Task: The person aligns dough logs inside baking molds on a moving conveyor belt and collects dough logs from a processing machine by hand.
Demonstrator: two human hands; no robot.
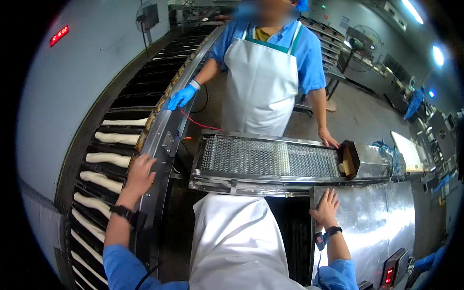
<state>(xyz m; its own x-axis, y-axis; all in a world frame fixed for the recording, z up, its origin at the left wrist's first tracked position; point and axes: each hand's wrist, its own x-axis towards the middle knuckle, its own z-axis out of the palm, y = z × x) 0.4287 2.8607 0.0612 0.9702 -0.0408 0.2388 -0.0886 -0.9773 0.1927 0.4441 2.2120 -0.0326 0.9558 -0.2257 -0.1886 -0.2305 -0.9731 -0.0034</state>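
Note:
My left hand [139, 175] hovers at the near rail of the long conveyor [162, 121], its fingers loosely apart and nothing visible in them. Beside it, long pale dough strips [101, 181] lie one per dark slot across the conveyor. I cannot tell whether my fingertips touch the rail or the nearest strip. My right hand [327, 208] rests flat on the shiny metal cover [369, 217], fingers spread, holding nothing.
A short mesh belt [249, 157] in a metal frame crosses ahead, with an open brown box [350, 159] at its right end. Opposite stands a co-worker in a white apron [261, 82], one blue-gloved hand [181, 97] on the conveyor rail, the other on the mesh belt's frame.

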